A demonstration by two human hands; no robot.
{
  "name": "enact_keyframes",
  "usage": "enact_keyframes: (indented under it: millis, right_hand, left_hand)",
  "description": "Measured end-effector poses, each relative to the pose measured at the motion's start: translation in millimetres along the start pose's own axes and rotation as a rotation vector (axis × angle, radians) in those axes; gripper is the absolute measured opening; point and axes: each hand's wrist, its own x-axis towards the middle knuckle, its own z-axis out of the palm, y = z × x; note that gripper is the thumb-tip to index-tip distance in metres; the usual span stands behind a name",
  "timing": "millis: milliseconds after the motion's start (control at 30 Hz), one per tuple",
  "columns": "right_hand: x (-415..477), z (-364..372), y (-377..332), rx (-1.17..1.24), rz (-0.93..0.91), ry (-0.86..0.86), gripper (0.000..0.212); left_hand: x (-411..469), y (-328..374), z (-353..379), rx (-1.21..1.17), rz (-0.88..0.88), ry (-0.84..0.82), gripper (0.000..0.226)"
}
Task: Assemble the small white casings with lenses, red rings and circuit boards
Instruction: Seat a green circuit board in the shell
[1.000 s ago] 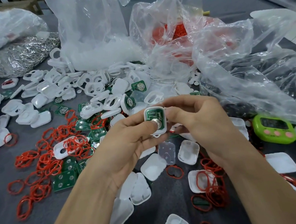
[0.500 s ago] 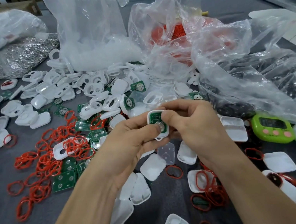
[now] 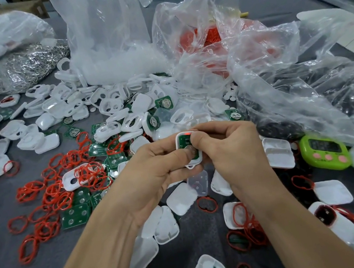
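Both thumbs press a green circuit board (image 3: 183,142) seated in a small white plastic casing (image 3: 178,138). The curled fingers of the left hand (image 3: 154,174) and right hand (image 3: 231,148) pinch the casing above a grey table (image 3: 6,265). The table is strewn with loose red rubber rings (image 3: 49,198), white casing halves (image 3: 180,199) and clear plastic bags (image 3: 108,28). A lime-green digital timer (image 3: 324,152) sits at right.

Left hand (image 3: 154,174): bare, thumbnail cut short.
Right hand (image 3: 231,148): bare, creased knuckles.
Left forearm (image 3: 87,263): bare, uncovered down to the lower left frame edge.
Right forearm (image 3: 302,229): bare, uncovered to the lower right edge.
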Motion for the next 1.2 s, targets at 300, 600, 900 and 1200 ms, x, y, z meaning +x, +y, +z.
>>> enact_keyframes:
  millis: [300,600,900,1200]
  right_hand:
    - [1,1,-3,-0.026,0.024,-0.086,0.016]
    - [1,5,2,-0.056,0.050,-0.035,0.021]
    - [4,-7,-7,0.148,0.166,-0.211,0.018]
    - [3,-11,-10,0.251,0.207,-0.320,0.027]
  left_hand:
    - [2,-3,5,0.114,0.029,0.050,0.031]
    - [-1,-8,8,0.237,0.080,0.107,0.034]
    - [3,-7,10,0.047,0.080,0.068,0.031]
    - [5,-7,8,0.090,0.096,0.228,0.030]
